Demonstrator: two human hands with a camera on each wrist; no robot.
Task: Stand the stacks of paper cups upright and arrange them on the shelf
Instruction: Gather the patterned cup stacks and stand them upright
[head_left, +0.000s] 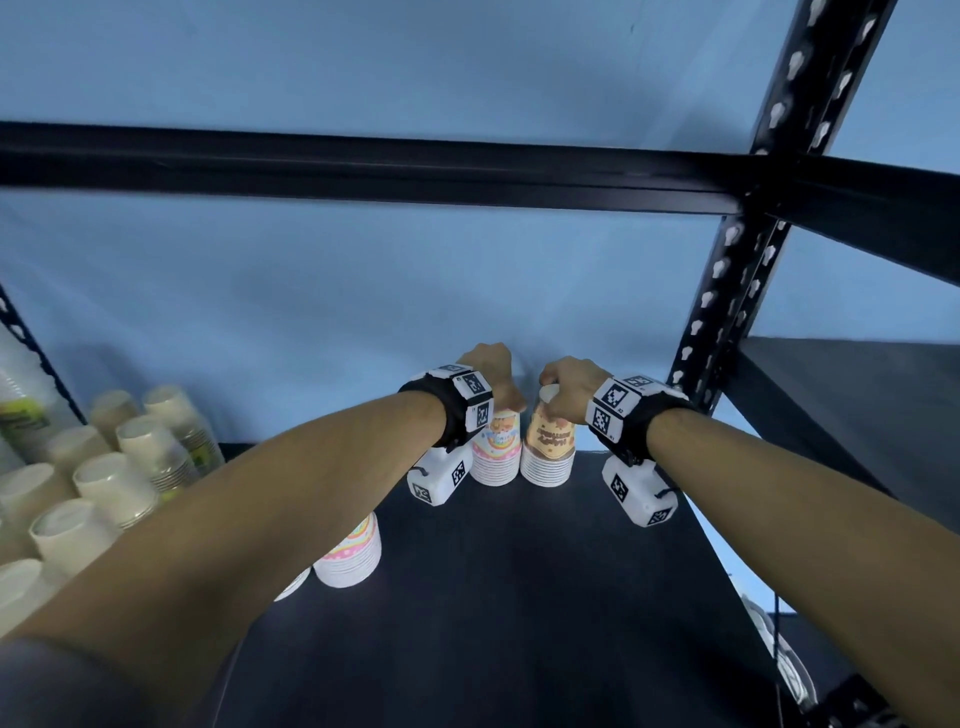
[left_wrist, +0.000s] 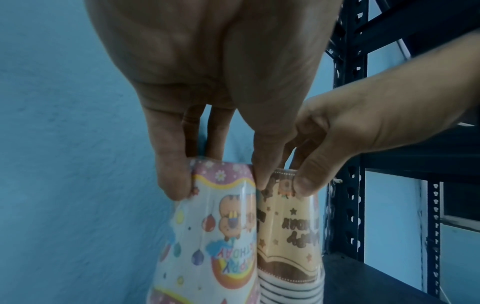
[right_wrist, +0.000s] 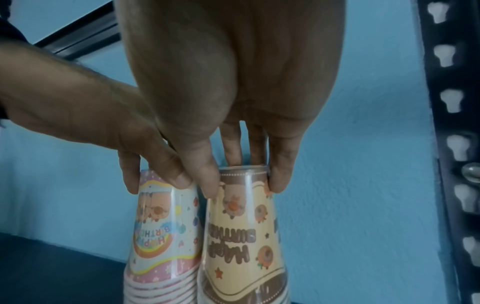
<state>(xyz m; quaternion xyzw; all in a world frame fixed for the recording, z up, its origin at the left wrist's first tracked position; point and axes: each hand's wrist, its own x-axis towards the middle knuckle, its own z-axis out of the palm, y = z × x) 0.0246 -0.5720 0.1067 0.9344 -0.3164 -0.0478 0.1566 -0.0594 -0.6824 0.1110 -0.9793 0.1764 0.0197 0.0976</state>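
Two wrapped stacks of paper cups stand rim-down, side by side and touching, at the back of the dark shelf (head_left: 519, 613). The pink rainbow stack (head_left: 496, 452) (left_wrist: 215, 236) (right_wrist: 163, 236) is on the left, and my left hand (head_left: 501, 395) (left_wrist: 221, 179) pinches its top between fingers and thumb. On the right, the brown and orange stack (head_left: 548, 452) (left_wrist: 291, 236) (right_wrist: 241, 236) is pinched at its top by my right hand (head_left: 553, 387) (right_wrist: 244, 183). Both stacks stand close to the blue wall.
A second pink stack (head_left: 350, 553) stands nearer the front, partly behind my left forearm. Several plain beige cup stacks (head_left: 119, 467) crowd the left end. A black perforated post (head_left: 727, 312) rises at the right, and a black beam (head_left: 363, 166) crosses overhead.
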